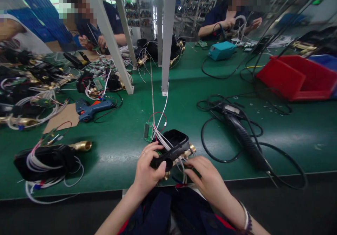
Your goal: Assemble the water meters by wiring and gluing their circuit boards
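Several white wires [182, 168] lie against the right hand [204, 175]; whether it pinches them, I can't tell. At the near edge of the bench [116, 173], the left hand [147, 165] clasps the black housing [176, 152] between thumb and fingers. Best hold the housing steady and ease the wires along, so they don't tug the circuit board [149, 131] beyond. Farther off lies a blue glue gun [92, 111].

1. Bench: green top [189, 87], dark front edge.
2. Near left: black housing [50, 161], brass fitting, white cables looping over the edge.
3. Behind it: cardboard [61, 118], blue glue gun [94, 109] at its edge.
4. Far left: pile of wired assemblies [31, 101].
5. Middle: grey frame legs [166, 52] standing.
6. Right: black corded tool [242, 135], pale scraps [259, 108], red bin [281, 75]; teal box [222, 51] farther back.
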A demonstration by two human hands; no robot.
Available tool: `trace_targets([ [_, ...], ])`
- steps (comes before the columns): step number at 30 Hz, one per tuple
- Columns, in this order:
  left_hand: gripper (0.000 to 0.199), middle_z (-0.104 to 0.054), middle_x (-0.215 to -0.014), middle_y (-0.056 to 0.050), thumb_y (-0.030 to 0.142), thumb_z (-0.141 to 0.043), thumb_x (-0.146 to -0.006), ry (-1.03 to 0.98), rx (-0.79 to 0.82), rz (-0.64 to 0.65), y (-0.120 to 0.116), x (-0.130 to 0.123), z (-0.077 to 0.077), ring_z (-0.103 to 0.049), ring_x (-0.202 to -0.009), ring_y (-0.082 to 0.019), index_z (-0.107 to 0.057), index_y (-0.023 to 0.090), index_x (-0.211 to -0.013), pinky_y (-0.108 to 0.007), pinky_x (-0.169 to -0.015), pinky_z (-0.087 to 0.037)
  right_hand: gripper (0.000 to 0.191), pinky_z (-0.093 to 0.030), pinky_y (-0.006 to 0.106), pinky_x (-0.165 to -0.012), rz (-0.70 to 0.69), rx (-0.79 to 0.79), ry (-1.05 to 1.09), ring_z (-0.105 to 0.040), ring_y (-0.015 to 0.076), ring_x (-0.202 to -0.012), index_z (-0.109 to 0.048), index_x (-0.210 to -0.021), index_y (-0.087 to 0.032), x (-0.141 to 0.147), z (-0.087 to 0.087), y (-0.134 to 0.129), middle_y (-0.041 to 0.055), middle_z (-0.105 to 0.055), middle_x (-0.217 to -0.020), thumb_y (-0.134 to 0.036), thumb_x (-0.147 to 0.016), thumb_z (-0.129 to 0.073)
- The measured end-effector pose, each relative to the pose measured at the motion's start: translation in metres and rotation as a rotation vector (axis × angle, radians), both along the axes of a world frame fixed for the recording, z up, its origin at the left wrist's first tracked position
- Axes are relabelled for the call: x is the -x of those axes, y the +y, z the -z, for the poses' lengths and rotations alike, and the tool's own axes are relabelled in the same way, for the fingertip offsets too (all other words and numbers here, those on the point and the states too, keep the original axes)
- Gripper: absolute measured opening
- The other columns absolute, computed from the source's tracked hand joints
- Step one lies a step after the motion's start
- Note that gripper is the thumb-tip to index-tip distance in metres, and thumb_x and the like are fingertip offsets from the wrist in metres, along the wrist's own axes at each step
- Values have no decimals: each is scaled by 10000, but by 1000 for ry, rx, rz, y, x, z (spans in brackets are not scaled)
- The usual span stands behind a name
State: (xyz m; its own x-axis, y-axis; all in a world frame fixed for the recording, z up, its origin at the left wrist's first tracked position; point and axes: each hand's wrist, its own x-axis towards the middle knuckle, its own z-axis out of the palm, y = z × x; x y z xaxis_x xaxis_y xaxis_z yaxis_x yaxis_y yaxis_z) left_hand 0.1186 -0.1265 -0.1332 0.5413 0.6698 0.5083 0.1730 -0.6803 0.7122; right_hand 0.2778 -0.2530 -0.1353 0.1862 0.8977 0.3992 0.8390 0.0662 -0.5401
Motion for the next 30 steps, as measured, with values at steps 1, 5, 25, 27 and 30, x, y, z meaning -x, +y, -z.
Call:
trace_targets([
  [1,121,-637,-940,-67,229,-511,-802,-6,-4,-2,1,0,0,-571,-1029,-227,-441,189,-711,-393,-864,-483,259,-476,299,-624,-1,-33,50,-601,180,-678,-619,-884,-176,0,-3,-1,60,-661,-755,-303,-954,-404],
  [5,126,-641,-940,-59,242,-516,-800,-12,26,-7,2,-2,1,-571,-1035,-229,-456,189,-703,-399,-874,-481,246,-486,236,-583,17,-13,395,-599,137,-596,-642,-818,-173,11,-7,2,22,-641,-646,-238,-932,-434],
  [25,508,-612,-911,-119,439,-668,-573,335,476,-205,104,-10,2,-526,-970,-306,-620,125,-970,-459,-959,-352,260,-487,389,-748,307,-66,-58,-612,262,-830,-595,-936,-139,30,10,35,110,-664,-872,-376,-851,-535],
  [27,436,-603,-774,-75,423,-680,-555,322,521,-170,108,-15,-5,-551,-812,-259,-632,134,-877,-406,-838,-422,190,-486,371,-717,312,-91,-46,-615,240,-771,-592,-906,-143,32,13,37,94,-666,-831,-303,-868,-495],
  [30,415,-610,-755,-52,449,-651,-576,240,594,-123,110,-18,-21,-550,-719,-198,-619,122,-829,-318,-719,-445,156,-486,300,-643,281,-101,72,-618,183,-677,-585,-858,-169,30,18,34,51,-663,-765,-248,-896,-456],
])
